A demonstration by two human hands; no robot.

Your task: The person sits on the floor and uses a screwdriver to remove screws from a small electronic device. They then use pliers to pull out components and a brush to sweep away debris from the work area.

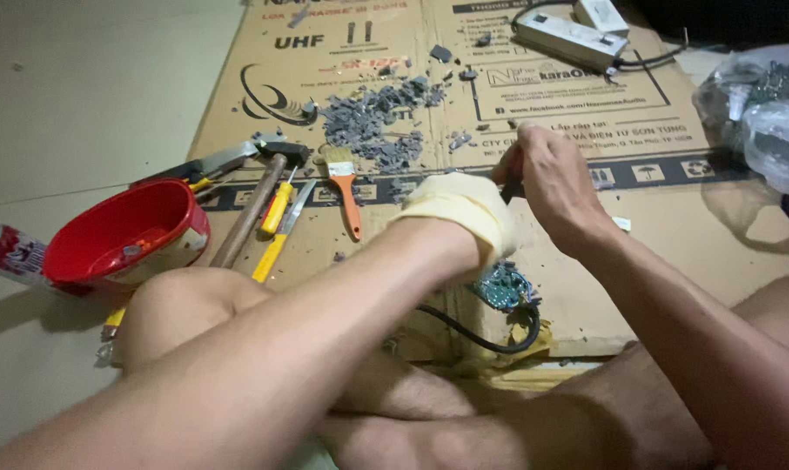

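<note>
My left hand (pixel 460 213) wears a pale yellow glove and is closed around a green circuit board (pixel 504 288), which sticks out below the glove with a black cable (pixel 477 335) trailing from it. My right hand (pixel 553 178), bare, pinches a thin dark tool (pixel 511 189) right beside the gloved hand. Both hands hover over a flattened cardboard sheet (pixel 655 218) on the floor. My bare knees fill the lower part of the view.
A pile of grey broken bits (pixel 377 117) lies on the cardboard. To the left are a paintbrush (pixel 345 187), hammer (pixel 259 200), yellow-handled tools (pixel 277 218), red bowl (pixel 124 235) and a can (pixel 7 252). A white power supply box (pixel 568 36) sits far back; plastic bags (pixel 764 113) on the right.
</note>
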